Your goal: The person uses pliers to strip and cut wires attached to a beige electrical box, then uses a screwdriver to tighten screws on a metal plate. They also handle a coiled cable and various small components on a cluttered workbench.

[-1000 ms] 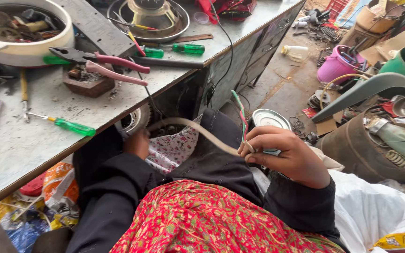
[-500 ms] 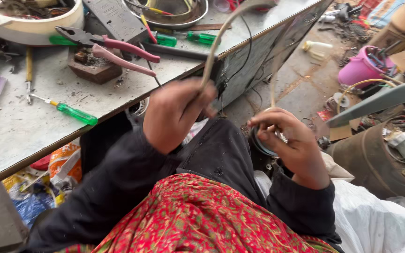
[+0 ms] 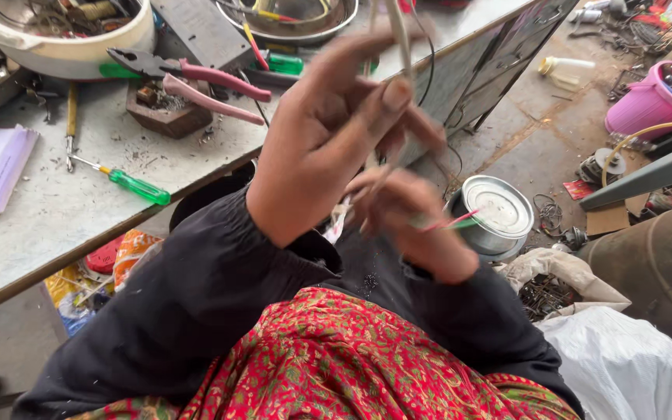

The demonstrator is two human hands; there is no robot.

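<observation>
My left hand [image 3: 336,132] is raised close to the camera, fingers pinched on a beige cable [image 3: 400,39] that runs up out of view. It is blurred by motion. Just below it my right hand [image 3: 410,225] grips the lower part of the same cable, with thin red and green wire ends [image 3: 453,222] sticking out to the right of the fist. Both arms wear black sleeves over a red patterned cloth on my lap.
A grey workbench [image 3: 33,225] at the left carries a green-handled screwdriver [image 3: 130,184], pink-handled pliers [image 3: 188,74], a wooden block [image 3: 166,113], a white bowl [image 3: 71,39] and a metal bowl [image 3: 305,19]. A round tin [image 3: 499,214], a pink bucket [image 3: 647,101] and scrap lie on the floor at the right.
My left hand has come up from under the bench edge, lifting the cable towards the camera. My right hand has stayed low on the cable, shifting slightly left.
</observation>
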